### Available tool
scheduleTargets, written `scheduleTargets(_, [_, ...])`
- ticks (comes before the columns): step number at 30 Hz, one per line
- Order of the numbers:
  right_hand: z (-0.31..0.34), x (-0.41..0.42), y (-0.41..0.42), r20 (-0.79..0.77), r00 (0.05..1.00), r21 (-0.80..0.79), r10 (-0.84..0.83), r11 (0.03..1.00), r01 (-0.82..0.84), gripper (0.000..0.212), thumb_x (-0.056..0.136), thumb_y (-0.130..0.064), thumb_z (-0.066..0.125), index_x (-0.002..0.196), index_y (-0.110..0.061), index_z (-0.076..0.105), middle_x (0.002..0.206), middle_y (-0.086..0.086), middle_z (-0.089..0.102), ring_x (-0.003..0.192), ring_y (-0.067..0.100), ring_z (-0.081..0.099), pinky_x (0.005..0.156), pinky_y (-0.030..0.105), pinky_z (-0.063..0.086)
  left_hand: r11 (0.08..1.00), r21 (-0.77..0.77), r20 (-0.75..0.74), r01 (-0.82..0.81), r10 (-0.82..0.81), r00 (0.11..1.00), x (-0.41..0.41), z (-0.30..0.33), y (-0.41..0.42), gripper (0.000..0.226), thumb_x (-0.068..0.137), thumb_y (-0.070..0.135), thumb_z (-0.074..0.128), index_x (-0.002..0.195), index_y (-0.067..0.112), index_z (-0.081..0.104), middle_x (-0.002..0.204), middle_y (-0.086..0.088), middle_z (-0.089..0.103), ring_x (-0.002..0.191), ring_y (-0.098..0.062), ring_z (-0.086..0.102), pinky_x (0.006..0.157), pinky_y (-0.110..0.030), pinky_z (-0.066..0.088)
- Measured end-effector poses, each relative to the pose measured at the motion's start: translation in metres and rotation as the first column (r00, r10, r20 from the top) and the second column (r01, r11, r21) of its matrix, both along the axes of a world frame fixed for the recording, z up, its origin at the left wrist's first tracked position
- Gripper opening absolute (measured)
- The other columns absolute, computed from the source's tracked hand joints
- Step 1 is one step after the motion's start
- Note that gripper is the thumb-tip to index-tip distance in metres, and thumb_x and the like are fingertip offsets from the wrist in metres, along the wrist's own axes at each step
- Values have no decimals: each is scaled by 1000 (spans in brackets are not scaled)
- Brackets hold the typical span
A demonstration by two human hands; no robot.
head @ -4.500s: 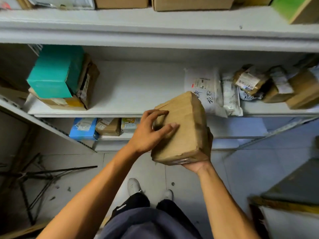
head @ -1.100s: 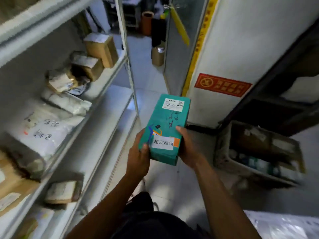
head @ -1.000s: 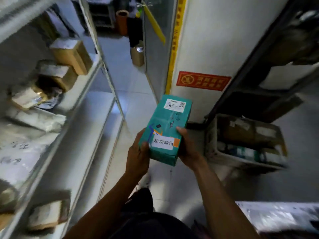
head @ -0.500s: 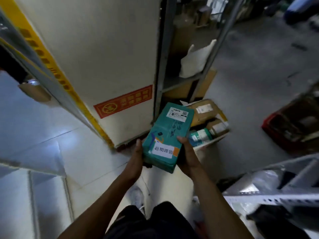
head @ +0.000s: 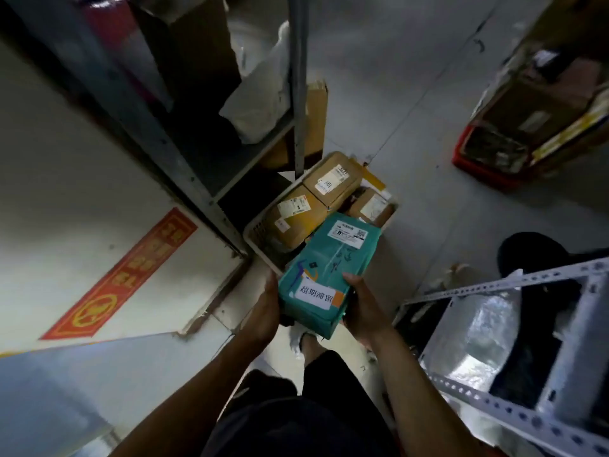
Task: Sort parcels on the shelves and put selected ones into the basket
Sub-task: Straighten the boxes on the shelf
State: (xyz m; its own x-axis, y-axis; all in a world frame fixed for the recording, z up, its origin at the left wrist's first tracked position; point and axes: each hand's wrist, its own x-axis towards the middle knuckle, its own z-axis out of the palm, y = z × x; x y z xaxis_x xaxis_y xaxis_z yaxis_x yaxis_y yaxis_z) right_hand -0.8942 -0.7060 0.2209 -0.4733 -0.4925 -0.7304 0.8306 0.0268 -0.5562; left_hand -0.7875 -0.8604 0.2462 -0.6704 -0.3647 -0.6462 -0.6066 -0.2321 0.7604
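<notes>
I hold a teal parcel [head: 326, 272] with white labels between both hands, tilted away from me. My left hand [head: 265, 311] grips its left side and near end, and my right hand [head: 361, 305] grips its right side with the thumb on top. Just beyond and below the parcel stands a white basket [head: 255, 230] on the floor. Inside it lie several brown cardboard parcels [head: 331, 181] with white labels. The teal parcel's far end hangs over the basket's near part.
A grey metal shelf post [head: 298, 80] with a white bag [head: 260, 103] on its shelf rises behind the basket. A red basket [head: 484, 166] of boxes stands at the right. A perforated metal rack [head: 514, 351] is close at my right, a white wall at my left.
I have turned from the shelves to the floor basket. The brown box of 4.5 s ago is gone from my hands, which now hold the teal parcel, nearer and above the basket.
</notes>
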Motion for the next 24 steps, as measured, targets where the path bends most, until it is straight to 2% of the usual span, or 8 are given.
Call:
scheduleTargets(3, [-18,-39,-2,41,999,86,10,996,-14,75,64,-54,72,132,-26,60,119,2,74,115,27,66,108,47,46,999,36,68,40,-42,997,-49,-15,-10,91,82,83,8,112,21,68,79,0,75,67,-14,66,65,-31,53])
scheduleTargets(6, [-37,-82,-4,77,997,148,-14,989,2,72,55,-56,72,120,-26,64,101,-1,77,99,23,66,88,38,50,996,43,135,83,-89,987,-96,-32,-20,84,78,87,14,88,28,74,72,-4,72,67,-23,61,69,-40,50])
scheduleTargets(10, [-69,-124,-3,153,985,170,-74,984,48,39,81,-43,67,116,-25,62,90,-2,74,88,19,66,77,36,52,989,56,240,137,-147,959,-143,-67,-28,62,101,58,14,96,26,67,87,-10,70,72,-23,64,73,-41,56])
scheduleTargets(13, [-101,-146,-5,185,976,219,-111,973,69,16,98,-34,56,111,-27,61,89,-1,71,79,16,65,71,32,51,978,104,255,182,-203,946,-171,-103,-37,70,98,67,27,120,13,64,107,-15,70,86,-24,68,72,-34,57])
scheduleTargets(17, [-150,-158,-15,170,973,281,-158,954,106,48,82,-42,64,129,-38,56,93,-3,74,85,20,67,77,36,54,940,182,284,289,-332,900,-192,-156,-54,54,106,47,34,136,5,50,118,-6,61,95,-15,62,68,-15,55])
scheduleTargets(19, [-180,-160,-20,171,968,298,-182,946,125,66,85,-41,63,147,-43,41,105,-2,74,94,24,68,81,41,57,886,204,267,417,-460,847,-202,-182,-66,67,95,52,36,144,7,42,130,-12,57,109,-23,62,69,-14,56])
scheduleTargets(22, [-219,-157,-29,222,945,289,-239,942,171,64,101,-29,57,155,-45,27,132,10,65,112,33,65,99,56,52,852,272,250,447,-511,822,-213,-215,-80,55,96,51,33,145,27,38,124,-4,63,100,-9,69,68,-17,57])
scheduleTargets(24, [-238,-155,-38,249,934,287,-256,941,181,61,104,-23,52,154,-46,26,134,12,62,119,34,63,103,60,48,839,343,247,422,-515,821,-217,-236,-92,42,106,38,31,147,31,37,123,3,65,95,0,70,70,-18,57])
